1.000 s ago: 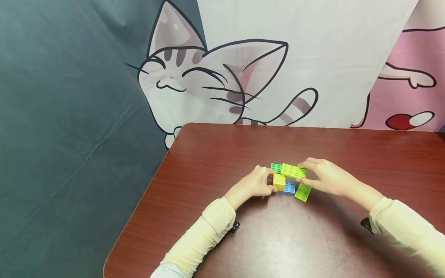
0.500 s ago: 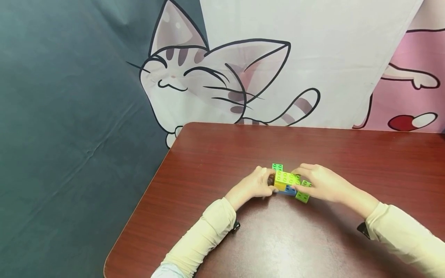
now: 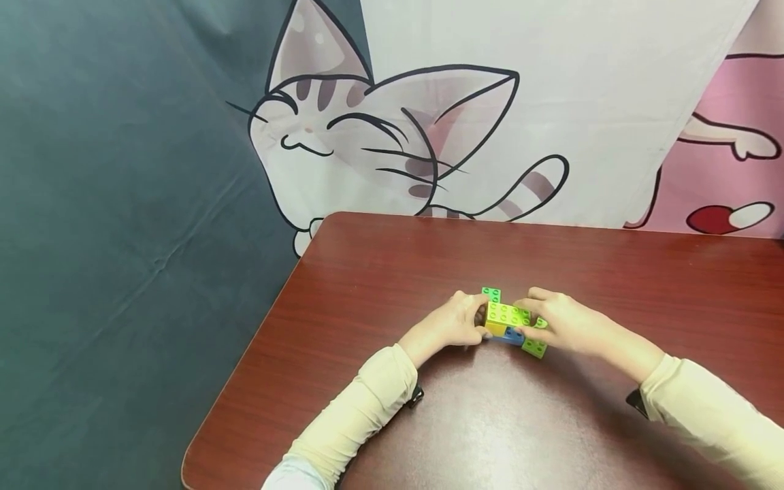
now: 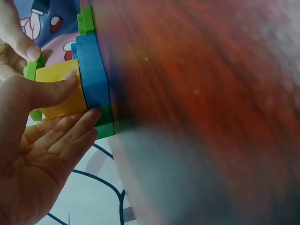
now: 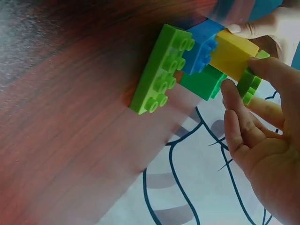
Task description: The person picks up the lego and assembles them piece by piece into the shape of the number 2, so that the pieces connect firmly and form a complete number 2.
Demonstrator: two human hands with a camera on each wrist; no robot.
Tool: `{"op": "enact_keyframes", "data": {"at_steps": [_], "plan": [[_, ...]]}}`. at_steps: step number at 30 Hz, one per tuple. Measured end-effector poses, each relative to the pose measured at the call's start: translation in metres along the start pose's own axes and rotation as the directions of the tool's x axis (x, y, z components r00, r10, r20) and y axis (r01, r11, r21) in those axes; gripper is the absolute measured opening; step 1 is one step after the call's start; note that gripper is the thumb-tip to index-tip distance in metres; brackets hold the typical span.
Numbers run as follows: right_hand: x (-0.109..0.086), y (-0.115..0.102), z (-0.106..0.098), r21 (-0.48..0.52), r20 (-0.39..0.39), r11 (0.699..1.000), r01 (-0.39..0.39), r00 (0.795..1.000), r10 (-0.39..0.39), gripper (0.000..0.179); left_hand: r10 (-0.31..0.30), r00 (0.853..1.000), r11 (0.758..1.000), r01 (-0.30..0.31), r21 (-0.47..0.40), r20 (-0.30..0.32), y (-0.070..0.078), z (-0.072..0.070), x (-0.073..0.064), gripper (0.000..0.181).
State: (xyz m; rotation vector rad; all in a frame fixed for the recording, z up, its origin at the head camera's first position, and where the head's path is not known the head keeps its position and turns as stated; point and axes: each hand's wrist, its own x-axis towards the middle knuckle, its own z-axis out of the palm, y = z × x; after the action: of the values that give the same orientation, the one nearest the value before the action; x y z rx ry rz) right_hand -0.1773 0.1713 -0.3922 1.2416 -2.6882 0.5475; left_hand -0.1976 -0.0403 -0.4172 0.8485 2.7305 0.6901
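Note:
My left hand (image 3: 450, 321) holds the yellow block (image 4: 60, 104), thumb on one side and fingers on the other. That block sits on one end of a blue brick (image 5: 200, 47) lying on the table. Across the yellow block's top lies a lime green brick (image 3: 502, 314), its free end pinched between thumb and fingers of my right hand (image 3: 566, 324). Under this overhanging end, a second lime brick (image 5: 157, 77) lies flat beside the blue one. Behind the blue brick is a darker green brick (image 3: 491, 294), partly hidden by the upper bricks.
The reddish-brown table (image 3: 367, 272) stretches out on all sides of the bricks. Beyond its far edge hangs a cloth backdrop (image 3: 600, 122) printed with a cartoon cat.
The lime brick in my right hand has come forward from beside the darker green brick onto the yellow block. My left hand has stayed at the yellow block.

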Motion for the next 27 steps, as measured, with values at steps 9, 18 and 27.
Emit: {"op": "enact_keyframes", "data": {"at_steps": [9,18,27], "plan": [[0.004,-0.001,-0.005,-0.036,0.044,0.997,0.068,0.997,-0.066,0.029,0.052,0.998,0.991,-0.054,0.120,0.023,0.001,0.000,0.001,0.055],[0.014,0.003,-0.013,-0.038,0.145,0.996,0.076,0.987,-0.070,0.026,0.029,0.998,0.986,-0.036,0.163,0.050,0.013,0.001,-0.002,0.053],[0.017,0.001,-0.014,-0.010,0.186,0.997,0.079,0.980,-0.076,0.019,0.039,0.994,0.999,-0.039,0.001,0.097,0.004,-0.007,-0.003,0.055]]}}
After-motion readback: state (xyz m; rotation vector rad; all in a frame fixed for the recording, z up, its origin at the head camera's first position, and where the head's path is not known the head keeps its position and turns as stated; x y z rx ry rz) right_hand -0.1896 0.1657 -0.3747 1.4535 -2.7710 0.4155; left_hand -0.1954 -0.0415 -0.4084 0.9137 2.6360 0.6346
